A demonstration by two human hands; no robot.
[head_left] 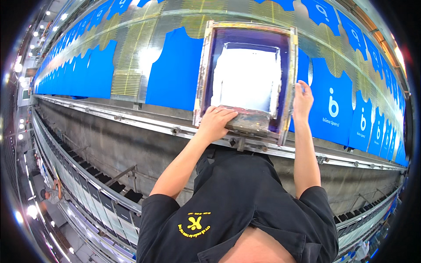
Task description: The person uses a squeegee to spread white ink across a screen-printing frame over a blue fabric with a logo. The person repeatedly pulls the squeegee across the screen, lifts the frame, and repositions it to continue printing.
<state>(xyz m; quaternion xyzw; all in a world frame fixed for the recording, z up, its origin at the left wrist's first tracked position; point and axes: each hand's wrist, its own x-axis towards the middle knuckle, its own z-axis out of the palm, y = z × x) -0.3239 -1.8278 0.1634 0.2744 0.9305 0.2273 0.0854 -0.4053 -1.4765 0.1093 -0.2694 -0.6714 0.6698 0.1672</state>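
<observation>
Head view | your left hand (pixel 215 122) lies over a dark, paint-stained bar (pixel 252 120), grip unclear | your right hand (pixel 302 101), fingers half-curled, at a worn rectangular frame's (pixel 203 70) right edge, hold unclear | frame among flat blue fabric pieces (pixel 175 70)

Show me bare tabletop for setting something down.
Bare: the yellow-striped tabletop between the blue pieces at far left and the blue piece left of the frame; also the strip beyond the frame's far edge. Crowded: the frame, with left hand and right hand at it, and the printed blue pieces to its right.
</observation>
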